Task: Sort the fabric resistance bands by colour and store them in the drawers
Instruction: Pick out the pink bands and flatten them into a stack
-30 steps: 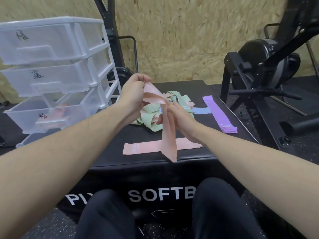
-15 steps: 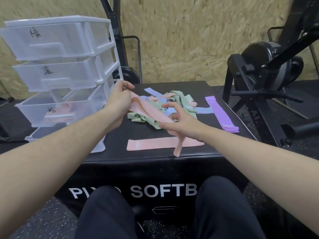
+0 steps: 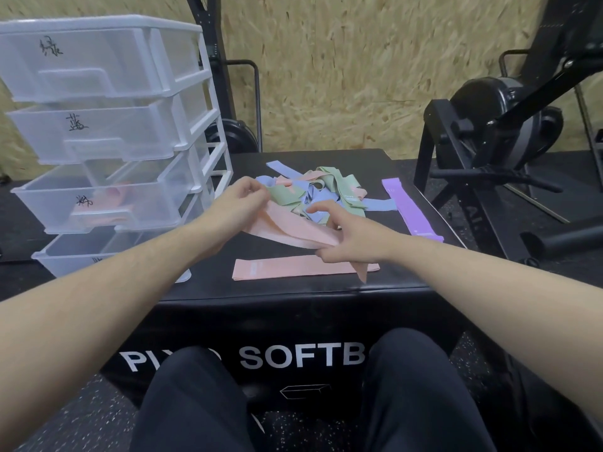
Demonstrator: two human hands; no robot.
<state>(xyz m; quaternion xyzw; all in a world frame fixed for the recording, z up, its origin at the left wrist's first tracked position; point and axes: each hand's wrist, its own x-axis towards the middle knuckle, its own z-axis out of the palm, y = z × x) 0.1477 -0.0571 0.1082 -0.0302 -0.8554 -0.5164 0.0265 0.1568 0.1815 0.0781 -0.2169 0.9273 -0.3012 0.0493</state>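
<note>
A pink fabric band (image 3: 287, 228) is stretched flat between both hands, low over the black soft box (image 3: 212, 282). My left hand (image 3: 239, 203) pinches its left end; my right hand (image 3: 350, 238) pinches its right end, whose tail hangs down. Under it lies a second pink band (image 3: 277, 269), flat near the box's front edge. Behind my hands sits a tangled pile of green, blue and pink bands (image 3: 321, 189). A purple band (image 3: 409, 212) lies at the right. The clear drawer unit (image 3: 107, 132) stands at the left; its third drawer (image 3: 98, 203) is open with pink bands inside.
The bottom drawer (image 3: 75, 256) is also pulled out. A black exercise machine (image 3: 509, 135) stands at the right, its frame close to the box. A chipboard wall runs behind. My knees sit against the front of the box.
Both hands have lowered the pink band from upright in front of me to nearly flat over the box, and spread apart along it. The view shifted slightly right and down.
</note>
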